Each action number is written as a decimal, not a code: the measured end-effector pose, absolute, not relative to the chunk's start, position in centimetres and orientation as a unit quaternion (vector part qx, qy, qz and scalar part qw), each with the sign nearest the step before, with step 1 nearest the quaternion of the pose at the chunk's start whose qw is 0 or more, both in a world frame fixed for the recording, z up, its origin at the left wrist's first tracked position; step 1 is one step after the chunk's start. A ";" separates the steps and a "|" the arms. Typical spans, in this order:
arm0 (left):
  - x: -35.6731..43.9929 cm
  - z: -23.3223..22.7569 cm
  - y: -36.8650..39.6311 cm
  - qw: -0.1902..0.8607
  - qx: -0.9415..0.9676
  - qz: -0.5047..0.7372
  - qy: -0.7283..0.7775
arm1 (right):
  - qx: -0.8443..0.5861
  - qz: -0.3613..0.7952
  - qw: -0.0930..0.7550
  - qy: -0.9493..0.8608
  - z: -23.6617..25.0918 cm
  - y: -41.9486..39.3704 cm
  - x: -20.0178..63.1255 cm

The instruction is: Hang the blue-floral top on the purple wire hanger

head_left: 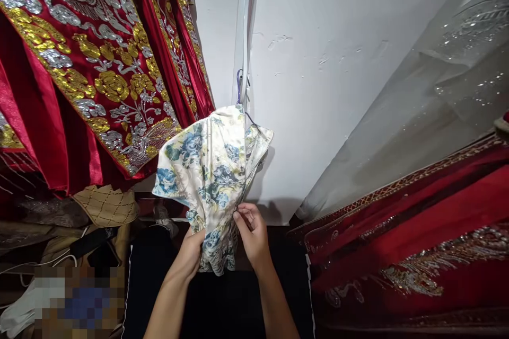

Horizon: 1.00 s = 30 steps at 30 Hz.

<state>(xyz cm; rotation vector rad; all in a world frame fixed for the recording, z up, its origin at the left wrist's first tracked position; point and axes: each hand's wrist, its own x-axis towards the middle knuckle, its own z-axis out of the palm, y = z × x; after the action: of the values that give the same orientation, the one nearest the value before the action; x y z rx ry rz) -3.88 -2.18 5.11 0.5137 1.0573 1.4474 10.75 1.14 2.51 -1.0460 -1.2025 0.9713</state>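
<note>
A cream short-sleeved garment with blue flowers (222, 169) hangs in front of me on a thin purple hanger (239, 87). My left hand (193, 254) grips its lower left side, with the fingers partly behind the cloth. On the other side, my right hand (251, 228) pinches the open side edge between thumb and fingertips. A dark line like a zipper runs along that edge; its pull is too small to make out. Gathered folds form the garment's lower end between my hands.
Red robes with gold and silver sequins (115, 85) hang at the left. A sheer sparkly white cloth (417, 85) and red beaded garments (437, 222) fill the right. Behind is a white wall (318, 26) with a vertical strip. Lower left holds a tan quilted item (106, 205) and cables.
</note>
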 end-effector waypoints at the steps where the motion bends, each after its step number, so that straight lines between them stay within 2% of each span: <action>1: -3.6 5.5 -2.4 0.612 0.217 0.613 0.450 | -0.448 0.422 0.591 -0.521 3.1 0.9 11.0; 4: -2.6 6.1 -2.8 0.650 0.192 0.583 0.448 | -0.447 0.421 0.582 -0.533 4.4 0.2 11.6; 9: -2.6 6.1 -2.9 0.656 0.194 0.576 0.447 | -0.482 0.394 0.605 -0.496 5.4 -0.5 12.2; 14: -2.3 6.3 -3.0 0.676 0.219 0.560 0.426 | -0.465 0.424 0.581 -0.517 5.0 -0.7 11.7; 19: -0.5 7.0 -3.5 0.719 0.269 0.518 0.377 | -0.441 0.420 0.632 -0.479 5.0 -0.9 11.8; 25: 0.0 7.7 -3.9 0.717 0.262 0.525 0.376 | -0.431 0.431 0.619 -0.496 5.7 -1.2 12.3; 30: 0.4 7.8 -4.0 0.724 0.254 0.531 0.360 | -0.464 0.395 0.652 -0.451 5.8 -1.5 12.5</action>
<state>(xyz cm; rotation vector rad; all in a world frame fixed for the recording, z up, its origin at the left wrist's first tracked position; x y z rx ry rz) 0.38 -3.97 7.80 0.5606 0.7954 1.1717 12.52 -1.46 5.83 -1.0544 -1.0233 0.8974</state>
